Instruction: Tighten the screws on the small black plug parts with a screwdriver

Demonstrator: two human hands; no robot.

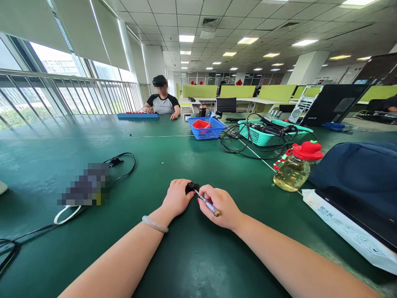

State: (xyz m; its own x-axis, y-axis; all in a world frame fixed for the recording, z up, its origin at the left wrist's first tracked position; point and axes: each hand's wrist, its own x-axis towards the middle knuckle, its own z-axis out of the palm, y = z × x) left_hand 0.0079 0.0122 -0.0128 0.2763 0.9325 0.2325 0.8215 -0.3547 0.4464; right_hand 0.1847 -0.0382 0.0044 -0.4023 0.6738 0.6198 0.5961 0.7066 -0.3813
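In the middle of the green table, my left hand [178, 197] is closed around a small black part [192, 186], which rests on or just over the surface. Its exact kind is too small to make out. My right hand [219, 205] grips a screwdriver [210, 205] with a clear handle and a brass-coloured end cap. The thin metal shaft points forward and left, its tip at or against the black part. Fingers of both hands hide some of the part and of the handle. A pale bangle [155, 224] circles my left wrist.
Across the table sits a person [161, 101] by a blue tray [138, 116]. Ahead stand a blue basket [206, 133] and a green basket [266, 138] with cables. To the right are a glass bottle [290, 171], a dark bag [359, 165] and a wipes pack [344, 231]; cables [34, 230] lie left.
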